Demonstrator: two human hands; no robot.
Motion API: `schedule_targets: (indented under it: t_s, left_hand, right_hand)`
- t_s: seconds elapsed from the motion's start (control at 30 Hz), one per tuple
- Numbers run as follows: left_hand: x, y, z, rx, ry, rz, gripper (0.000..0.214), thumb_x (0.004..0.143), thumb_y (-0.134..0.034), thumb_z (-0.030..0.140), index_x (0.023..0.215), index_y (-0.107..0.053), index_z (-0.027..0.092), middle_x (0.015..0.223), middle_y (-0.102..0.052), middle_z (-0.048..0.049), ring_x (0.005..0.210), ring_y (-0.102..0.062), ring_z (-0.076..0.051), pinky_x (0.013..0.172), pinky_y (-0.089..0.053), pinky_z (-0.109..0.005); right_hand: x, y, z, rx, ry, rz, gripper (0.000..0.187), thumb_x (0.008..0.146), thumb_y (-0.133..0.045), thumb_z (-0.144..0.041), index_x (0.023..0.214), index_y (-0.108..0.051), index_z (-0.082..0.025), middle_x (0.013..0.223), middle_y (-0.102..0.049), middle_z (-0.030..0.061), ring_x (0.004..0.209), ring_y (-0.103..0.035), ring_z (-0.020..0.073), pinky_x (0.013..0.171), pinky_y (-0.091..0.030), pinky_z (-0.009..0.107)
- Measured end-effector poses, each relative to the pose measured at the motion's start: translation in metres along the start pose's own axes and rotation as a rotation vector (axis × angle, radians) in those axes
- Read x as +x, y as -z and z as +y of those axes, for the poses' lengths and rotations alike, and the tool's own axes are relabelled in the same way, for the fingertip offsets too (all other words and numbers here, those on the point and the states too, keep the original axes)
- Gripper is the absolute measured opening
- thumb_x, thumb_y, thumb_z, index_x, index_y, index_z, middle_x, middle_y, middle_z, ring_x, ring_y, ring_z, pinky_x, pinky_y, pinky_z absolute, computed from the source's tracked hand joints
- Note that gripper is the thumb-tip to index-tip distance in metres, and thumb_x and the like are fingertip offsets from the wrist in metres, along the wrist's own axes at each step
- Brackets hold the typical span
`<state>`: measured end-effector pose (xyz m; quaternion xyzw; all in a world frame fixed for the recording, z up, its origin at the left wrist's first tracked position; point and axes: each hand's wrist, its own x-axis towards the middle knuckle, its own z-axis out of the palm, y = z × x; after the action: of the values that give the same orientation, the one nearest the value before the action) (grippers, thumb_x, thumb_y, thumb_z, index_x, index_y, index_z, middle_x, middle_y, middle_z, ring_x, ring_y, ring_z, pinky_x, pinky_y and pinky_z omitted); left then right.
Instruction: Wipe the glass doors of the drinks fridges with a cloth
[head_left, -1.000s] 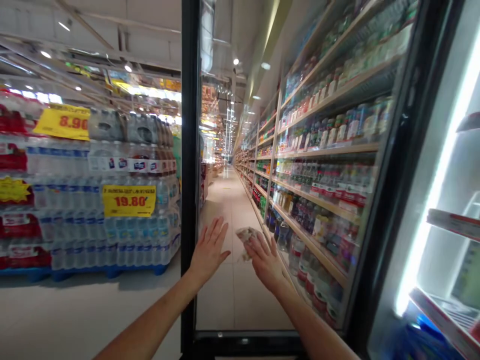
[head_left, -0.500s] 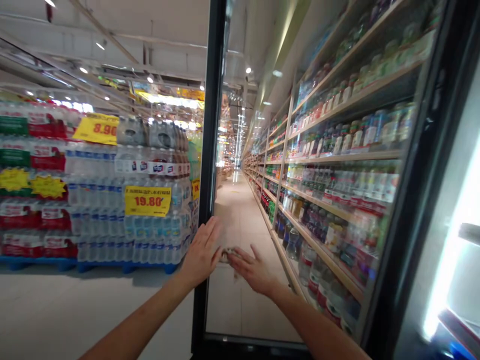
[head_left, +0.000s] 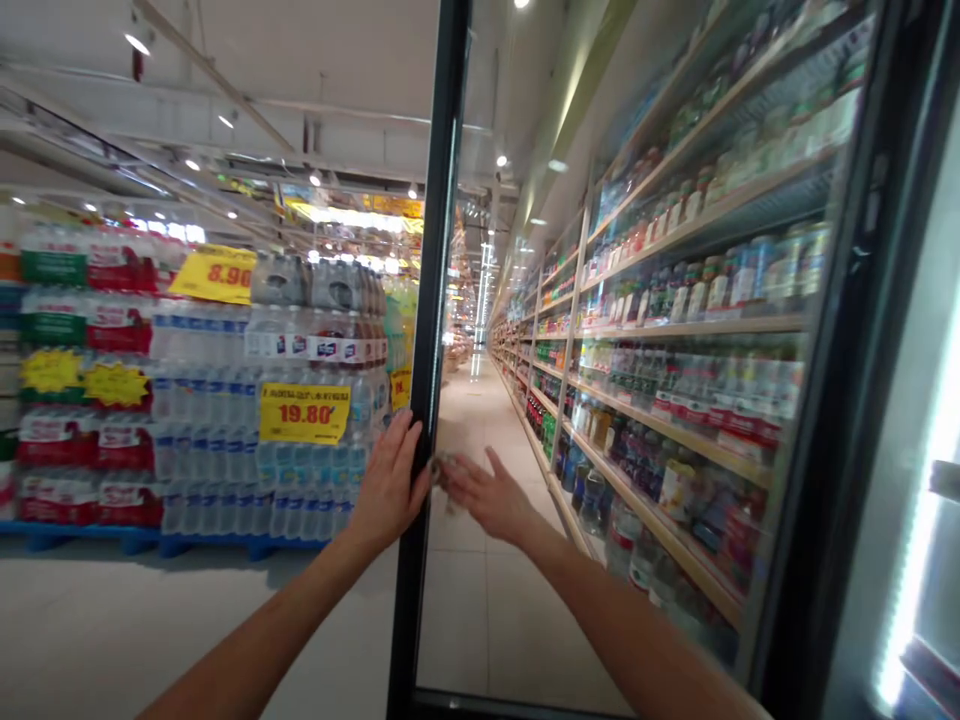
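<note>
A glass cooler door [head_left: 637, 420] in a black frame [head_left: 427, 330] stands open in front of me. My left hand [head_left: 388, 482] grips the frame's left edge, fingers laid along it and thumb on the near side. My right hand [head_left: 487, 495] presses flat against the glass just right of the frame, fingers spread. A small crumpled cloth [head_left: 442, 468] is pinned under its fingertips and is mostly hidden. The two hands almost touch.
Shrink-wrapped water bottle packs [head_left: 225, 400] with yellow price tags [head_left: 304, 412] are stacked on blue pallets at the left. Through the glass I see a long aisle [head_left: 480, 560] and drink shelves [head_left: 675, 330]. The lit cooler interior [head_left: 922, 560] is at the far right.
My left hand has slid from the glass onto the frame's edge. My right hand has swept the cloth leftward across the glass toward the frame.
</note>
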<state>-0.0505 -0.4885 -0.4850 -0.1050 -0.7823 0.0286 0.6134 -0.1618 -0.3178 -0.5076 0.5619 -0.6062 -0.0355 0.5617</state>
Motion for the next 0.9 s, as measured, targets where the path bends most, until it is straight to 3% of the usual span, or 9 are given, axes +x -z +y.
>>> schedule_targets:
  t_s: [0.13,0.23,0.33,0.4,0.47,0.6,0.7,0.73,0.9]
  left_hand:
    - [0.024,0.0,0.001,-0.012,0.018,0.035,0.071,0.085,-0.046,0.022,0.145,-0.007,0.02,0.15,-0.021,-0.0153,0.137,-0.023,-0.028,0.108,-0.029,-0.049]
    - [0.043,-0.003,0.007,-0.046,0.009,0.069,0.072,0.085,-0.046,0.022,0.145,-0.006,0.021,0.15,-0.019,-0.0145,0.138,-0.022,-0.028,0.109,-0.028,-0.048]
    - [0.056,-0.01,0.014,-0.057,-0.001,0.074,0.072,0.086,-0.044,0.023,0.145,-0.005,0.021,0.151,-0.019,-0.014,0.138,-0.022,-0.027,0.109,-0.028,-0.048]
    - [0.065,-0.018,0.017,-0.047,-0.003,0.05,0.071,0.086,-0.044,0.025,0.145,-0.004,0.02,0.151,-0.02,-0.014,0.138,-0.022,-0.027,0.108,-0.028,-0.048]
    - [0.074,-0.026,0.021,-0.031,-0.003,0.014,0.071,0.086,-0.044,0.026,0.145,-0.006,0.019,0.15,-0.021,-0.0145,0.138,-0.02,-0.027,0.108,-0.027,-0.049]
    - [0.1,-0.036,0.031,0.014,0.018,-0.058,0.069,0.084,-0.048,0.03,0.143,-0.018,0.013,0.15,-0.021,-0.0165,0.139,-0.015,-0.029,0.109,-0.025,-0.048]
    - [0.123,-0.041,0.039,0.04,0.029,-0.089,0.071,0.083,-0.051,0.036,0.142,-0.022,0.011,0.15,-0.019,-0.0163,0.14,-0.012,-0.03,0.11,-0.022,-0.048]
    - [0.13,-0.043,0.042,0.049,0.041,-0.102,0.072,0.082,-0.052,0.039,0.142,-0.023,0.01,0.15,-0.019,-0.0164,0.14,-0.012,-0.03,0.11,-0.021,-0.049]
    - [0.145,-0.049,0.044,0.108,0.086,-0.158,0.075,0.081,-0.053,0.045,0.142,-0.026,0.011,0.151,-0.016,-0.0155,0.14,-0.012,-0.032,0.109,-0.02,-0.052]
  right_hand:
    - [0.067,0.024,0.064,-0.06,-0.382,0.057,0.044,0.088,-0.04,-0.018,0.131,-0.044,-0.021,0.147,-0.032,0.0064,0.139,-0.016,0.0248,0.109,0.008,0.059]
    - [0.078,0.031,0.072,-0.054,-0.417,0.02,0.044,0.088,-0.04,-0.018,0.132,-0.044,-0.022,0.148,-0.03,0.0063,0.139,-0.015,0.0255,0.11,0.001,0.06]
    - [0.055,0.03,0.063,-0.052,-0.167,-0.048,0.04,0.087,-0.042,-0.02,0.126,-0.05,-0.027,0.143,-0.039,0.0008,0.138,-0.022,0.0197,0.113,-0.006,0.053]
    - [0.032,0.036,0.073,-0.125,-0.2,-0.021,0.041,0.086,-0.043,-0.021,0.124,-0.05,-0.034,0.141,-0.042,-0.0047,0.136,-0.027,0.0152,0.114,-0.012,0.047]
    - [0.006,0.054,0.102,-0.234,-0.443,0.071,0.043,0.086,-0.041,-0.021,0.127,-0.048,-0.034,0.141,-0.042,-0.0028,0.135,-0.029,0.0169,0.112,-0.016,0.048]
    - [-0.041,0.103,0.172,-0.388,-0.931,0.271,0.046,0.087,-0.03,-0.018,0.131,-0.045,-0.013,0.143,-0.034,0.0193,0.133,-0.027,0.0318,0.103,-0.018,0.064]
    - [-0.054,0.113,0.182,-0.43,-1.192,0.315,0.049,0.088,-0.03,-0.021,0.134,-0.042,-0.011,0.143,-0.032,0.0222,0.132,-0.029,0.0342,0.101,-0.022,0.063]
    - [-0.054,0.11,0.176,-0.422,-1.156,0.276,0.048,0.088,-0.032,-0.021,0.133,-0.043,-0.013,0.143,-0.034,0.0202,0.132,-0.029,0.033,0.102,-0.022,0.061]
    - [-0.052,0.089,0.145,-0.255,-0.443,-0.047,0.043,0.083,-0.043,-0.02,0.123,-0.054,-0.033,0.138,-0.045,0.0,0.133,-0.03,0.0188,0.111,-0.015,0.045]
